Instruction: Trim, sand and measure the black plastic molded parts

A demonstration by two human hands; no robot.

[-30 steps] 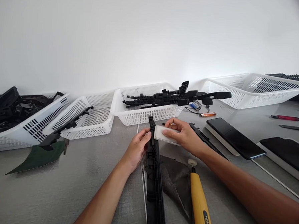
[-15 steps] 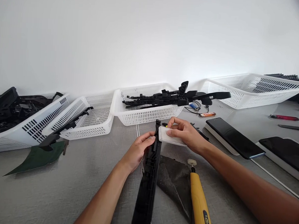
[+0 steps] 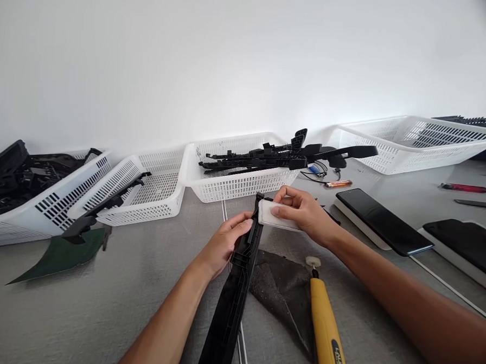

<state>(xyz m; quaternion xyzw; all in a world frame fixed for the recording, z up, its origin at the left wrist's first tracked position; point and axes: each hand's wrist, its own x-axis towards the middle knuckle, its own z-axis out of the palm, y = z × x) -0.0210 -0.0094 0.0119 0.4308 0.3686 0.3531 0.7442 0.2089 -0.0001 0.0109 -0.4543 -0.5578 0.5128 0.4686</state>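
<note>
My left hand (image 3: 225,246) is closed around the upper part of a long black plastic strip (image 3: 240,274), thumb on its near face. The strip slants from the lower middle up towards the baskets. In my right hand (image 3: 302,212) is a flat white block (image 3: 274,215) with rounded corners, pinched between thumb and fingers. The block's left end meets the strip's upper end. Below the right forearm lies a yellow rotary tool (image 3: 325,325) with a pale round tip, beside a dark crumpled cloth or sandpaper sheet (image 3: 284,293).
White baskets (image 3: 234,191) along the wall hold black plastic parts (image 3: 268,157). A green sheet (image 3: 62,256) lies at the left. Phones (image 3: 381,219) on white blocks, an orange lighter (image 3: 338,184), a red pen-like item (image 3: 465,187) and white cables (image 3: 451,288) are at the right.
The strip's lower end has swung left and its top has shifted slightly right. Both hands keep their holds, and the white block has moved slightly up with my right hand.
</note>
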